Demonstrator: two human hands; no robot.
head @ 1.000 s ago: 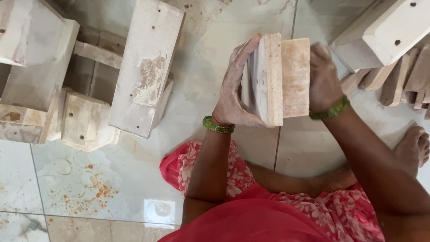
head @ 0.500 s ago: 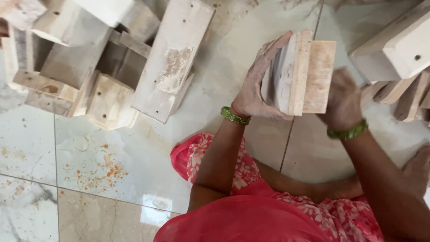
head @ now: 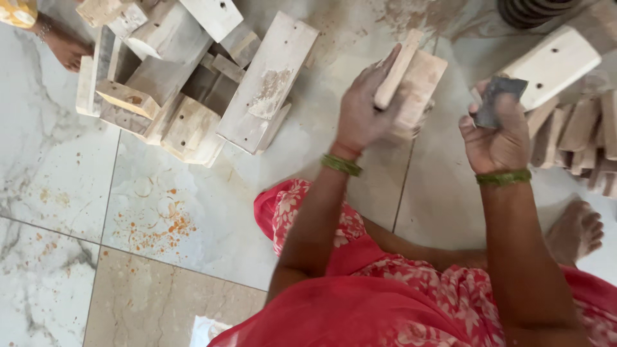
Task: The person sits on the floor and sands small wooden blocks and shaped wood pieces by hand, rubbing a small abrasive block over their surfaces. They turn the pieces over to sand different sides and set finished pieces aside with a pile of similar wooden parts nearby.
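Pale wooden block (head: 411, 90) gripped by left hand (head: 363, 112); right hand (head: 498, 132) pinches grey sandpaper (head: 498, 99).

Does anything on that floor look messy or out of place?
Yes. Orange specks and ring marks stain the pale tiles left of the red skirt. The wooden pieces at upper left lie in a jumbled, tilted heap, not stacked. The left hand grips a wooden block; the right hand holds a small grey sheet.

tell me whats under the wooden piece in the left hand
Under the wooden piece held up by the left hand lies pale tiled floor with a grout line. The patch right beneath the wood and hand is covered from view.
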